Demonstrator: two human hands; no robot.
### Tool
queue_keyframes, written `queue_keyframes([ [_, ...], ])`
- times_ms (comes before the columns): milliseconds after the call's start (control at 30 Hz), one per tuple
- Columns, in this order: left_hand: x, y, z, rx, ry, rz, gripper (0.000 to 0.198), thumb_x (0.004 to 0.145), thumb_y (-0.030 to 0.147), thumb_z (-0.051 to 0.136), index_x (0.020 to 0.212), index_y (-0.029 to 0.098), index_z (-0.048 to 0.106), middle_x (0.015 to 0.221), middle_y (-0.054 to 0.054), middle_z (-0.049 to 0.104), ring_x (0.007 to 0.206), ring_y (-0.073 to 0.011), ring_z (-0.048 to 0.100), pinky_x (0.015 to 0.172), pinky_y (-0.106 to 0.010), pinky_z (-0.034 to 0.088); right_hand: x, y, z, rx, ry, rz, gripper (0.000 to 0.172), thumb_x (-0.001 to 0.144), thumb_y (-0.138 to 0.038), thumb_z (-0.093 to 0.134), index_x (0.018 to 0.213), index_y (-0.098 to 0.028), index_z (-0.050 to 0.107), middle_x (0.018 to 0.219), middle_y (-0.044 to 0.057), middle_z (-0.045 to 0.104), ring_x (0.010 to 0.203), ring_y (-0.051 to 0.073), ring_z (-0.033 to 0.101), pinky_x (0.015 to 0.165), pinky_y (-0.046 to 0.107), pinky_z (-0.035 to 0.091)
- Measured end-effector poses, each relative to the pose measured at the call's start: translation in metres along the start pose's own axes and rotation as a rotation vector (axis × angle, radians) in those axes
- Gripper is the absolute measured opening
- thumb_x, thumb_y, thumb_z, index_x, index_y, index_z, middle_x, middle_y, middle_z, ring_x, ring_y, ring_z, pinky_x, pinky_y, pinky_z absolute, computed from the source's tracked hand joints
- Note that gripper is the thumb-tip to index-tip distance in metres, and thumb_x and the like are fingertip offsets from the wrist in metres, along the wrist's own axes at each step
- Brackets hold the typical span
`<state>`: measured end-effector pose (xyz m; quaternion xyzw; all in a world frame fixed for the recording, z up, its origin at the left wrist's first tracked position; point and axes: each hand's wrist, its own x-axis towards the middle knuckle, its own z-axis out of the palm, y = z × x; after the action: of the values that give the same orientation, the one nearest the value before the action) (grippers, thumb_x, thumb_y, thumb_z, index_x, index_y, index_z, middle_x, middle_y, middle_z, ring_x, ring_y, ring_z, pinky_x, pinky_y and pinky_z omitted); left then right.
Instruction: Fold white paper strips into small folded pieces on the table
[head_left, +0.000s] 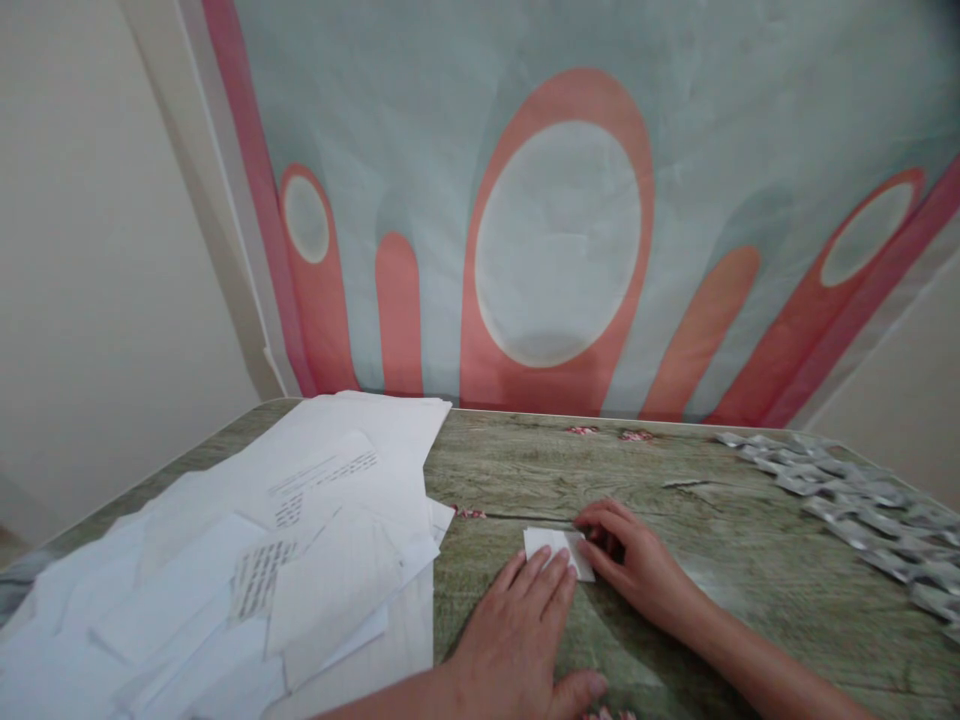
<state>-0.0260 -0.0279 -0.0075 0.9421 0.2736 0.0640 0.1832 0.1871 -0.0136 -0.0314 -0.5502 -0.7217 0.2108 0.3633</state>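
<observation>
A small white piece of folded paper [541, 539] lies on the table, with what looks like a crease across it. My left hand [517, 625] rests flat over its lower part, fingers stretched out and thumb spread to the right. At the paper's right edge is my right hand [641, 565], its fingers curled and thumb and fingertips closed on that edge. Part of the paper is hidden beneath the left fingertips.
A wide heap of loose white sheets [337, 580], some printed, covers the table's left side. Several rows of folded grey-white paper pieces [847, 500] run along the right. Behind the wood-patterned table [495, 460] hangs a blue-grey and red printed backdrop [697, 130].
</observation>
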Motion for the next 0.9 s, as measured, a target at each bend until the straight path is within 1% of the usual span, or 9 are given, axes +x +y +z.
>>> queue_keyframes([
  [133,0.0004,0.0,0.0012,-0.011,-0.008,-0.002,0.073,0.088,0.06,0.029,0.142,0.012,0.02,0.148,-0.01,0.016,0.137,-0.0266,0.01,0.112,-0.044,0.011,0.0,-0.0005,0.001,-0.018,-0.013,-0.043,0.015,0.083,-0.023,0.05,0.093,-0.02,0.061,0.095,0.007,0.055,0.085,0.019,0.055,0.076,0.031,0.045],
  [233,0.0006,0.0,0.0015,-0.025,-0.016,-0.002,0.072,0.088,0.059,0.031,0.142,0.012,0.022,0.148,-0.01,0.016,0.137,-0.0263,0.01,0.112,-0.043,0.011,0.0001,-0.002,0.0015,-0.017,-0.024,-0.057,0.014,0.084,-0.023,0.049,0.092,-0.019,0.061,0.094,0.007,0.055,0.088,0.019,0.054,0.079,0.032,0.044],
  [533,0.0014,-0.0012,0.0004,-0.036,-0.036,0.014,0.072,0.087,0.059,0.033,0.141,0.012,0.023,0.148,-0.01,0.016,0.137,-0.0266,0.01,0.112,-0.045,0.011,0.0044,-0.0028,0.0025,-0.007,-0.058,-0.073,0.016,0.086,-0.023,0.048,0.092,-0.02,0.062,0.094,0.007,0.057,0.091,0.02,0.053,0.083,0.035,0.043],
  [733,0.0013,-0.0004,-0.0004,-0.033,-0.024,0.023,0.071,0.087,0.058,0.035,0.141,0.013,0.025,0.148,-0.01,0.017,0.137,-0.0268,0.01,0.112,-0.045,0.014,0.0051,-0.0027,0.0034,0.02,-0.069,-0.057,0.014,0.085,-0.022,0.049,0.087,-0.019,0.063,0.092,0.007,0.058,0.091,0.02,0.053,0.083,0.036,0.042],
  [900,0.002,-0.0003,0.0008,-0.023,-0.023,0.015,0.07,0.087,0.057,0.036,0.14,0.013,0.025,0.148,-0.01,0.019,0.136,-0.0268,0.012,0.112,-0.044,0.015,0.0052,-0.0037,0.0028,0.025,-0.067,-0.053,0.013,0.084,-0.023,0.05,0.088,-0.02,0.062,0.092,0.006,0.058,0.091,0.021,0.052,0.083,0.036,0.043],
])
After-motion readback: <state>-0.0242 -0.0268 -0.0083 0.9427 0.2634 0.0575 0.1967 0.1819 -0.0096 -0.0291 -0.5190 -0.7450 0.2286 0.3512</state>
